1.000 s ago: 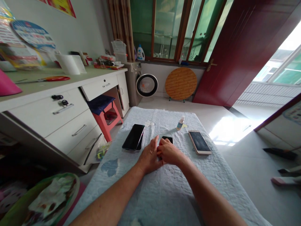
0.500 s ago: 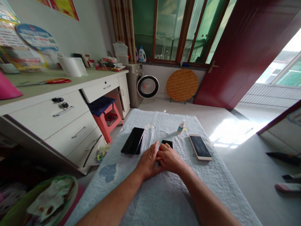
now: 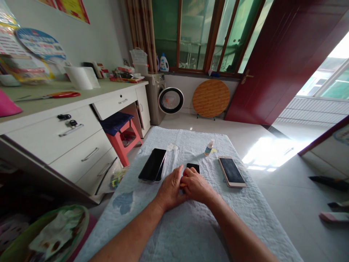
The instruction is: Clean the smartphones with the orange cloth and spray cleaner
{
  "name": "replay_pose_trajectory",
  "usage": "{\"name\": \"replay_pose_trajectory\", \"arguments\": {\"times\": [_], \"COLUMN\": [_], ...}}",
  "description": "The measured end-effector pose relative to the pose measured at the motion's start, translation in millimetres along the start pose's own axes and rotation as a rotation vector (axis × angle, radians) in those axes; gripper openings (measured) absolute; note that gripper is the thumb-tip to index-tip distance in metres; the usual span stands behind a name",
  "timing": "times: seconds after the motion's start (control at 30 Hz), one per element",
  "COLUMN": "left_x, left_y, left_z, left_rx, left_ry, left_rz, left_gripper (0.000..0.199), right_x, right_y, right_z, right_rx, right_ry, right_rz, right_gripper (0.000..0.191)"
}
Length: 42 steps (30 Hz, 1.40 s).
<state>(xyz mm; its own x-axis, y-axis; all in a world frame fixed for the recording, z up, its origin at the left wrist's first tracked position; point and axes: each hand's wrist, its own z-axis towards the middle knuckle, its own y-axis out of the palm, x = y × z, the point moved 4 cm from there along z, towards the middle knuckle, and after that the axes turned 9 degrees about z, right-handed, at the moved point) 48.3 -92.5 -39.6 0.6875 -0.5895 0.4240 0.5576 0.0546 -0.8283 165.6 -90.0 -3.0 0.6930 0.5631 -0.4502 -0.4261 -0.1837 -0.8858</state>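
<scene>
My left hand (image 3: 171, 189) and my right hand (image 3: 196, 185) meet over the middle of a light blue quilted cloth (image 3: 188, 229). The right hand's fingers are curled against the left palm, closed on something too hidden to make out. My left hand is cupped around them, its upper fingers together and pointing forward. Just beyond the right knuckles lies a small black device (image 3: 193, 167), partly covered by that hand. A large black phone (image 3: 153, 164) rests left of my hands, on another flat item. To the right is a gold-framed phone (image 3: 231, 171).
A small spray bottle (image 3: 209, 148) stands at the cloth's back right. Left are a white desk (image 3: 73, 136), a red stool (image 3: 124, 140) and a bin (image 3: 88, 218). A round wooden board (image 3: 211, 98) leans at the back wall.
The camera view has shifted very slightly. My hands keep nearly the same pose, with the right fingers moved a little against the left palm.
</scene>
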Motion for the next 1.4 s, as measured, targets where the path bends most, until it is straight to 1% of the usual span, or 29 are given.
{"name": "replay_pose_trajectory", "arguments": {"times": [0.17,0.3,0.47,0.6,0.8,0.87,0.93,1.07,1.13,1.23,1.4], "left_x": [-2,-1,1,0,-3,-4,-5,-6,-6,-6,-7], "left_y": [3.1,2.1,0.0,0.8,4.7,6.3,7.4,7.5,6.9,7.4,8.3], "left_z": [0,0,1,1,0,-1,-1,-2,-2,-2,-2], "left_rx": [-0.003,-0.001,-0.004,-0.021,-0.030,-0.031,-0.039,-0.070,-0.072,-0.076,-0.065], "left_ry": [-0.006,-0.006,-0.011,-0.025,-0.020,-0.024,-0.033,-0.048,-0.055,-0.062,-0.062], "left_rz": [0.018,0.007,-0.005,0.036,0.085,0.098,0.105,0.104,0.102,0.105,0.107], "left_gripper": [0.099,0.097,0.095,0.094,0.093,0.092,0.092,0.095,0.095,0.095,0.094], "right_x": [1,2,3,8,13,13,16,30,38,46,50], "right_y": [2,4,5,9,9,5,0,-10,-12,-10,-7], "right_z": [0,0,0,2,3,2,1,-3,-4,-4,-1], "right_rx": [0.006,0.020,0.037,0.068,0.108,0.141,0.203,0.371,0.422,0.432,0.425], "right_ry": [0.020,0.017,-0.012,-0.051,-0.031,-0.030,-0.002,0.112,0.163,0.185,0.169], "right_rz": [0.000,0.006,0.016,0.033,0.084,0.141,0.197,0.221,0.209,0.195,0.222], "right_gripper": [0.011,0.011,0.010,0.010,0.012,0.015,0.017,0.018,0.017,0.019,0.018]}}
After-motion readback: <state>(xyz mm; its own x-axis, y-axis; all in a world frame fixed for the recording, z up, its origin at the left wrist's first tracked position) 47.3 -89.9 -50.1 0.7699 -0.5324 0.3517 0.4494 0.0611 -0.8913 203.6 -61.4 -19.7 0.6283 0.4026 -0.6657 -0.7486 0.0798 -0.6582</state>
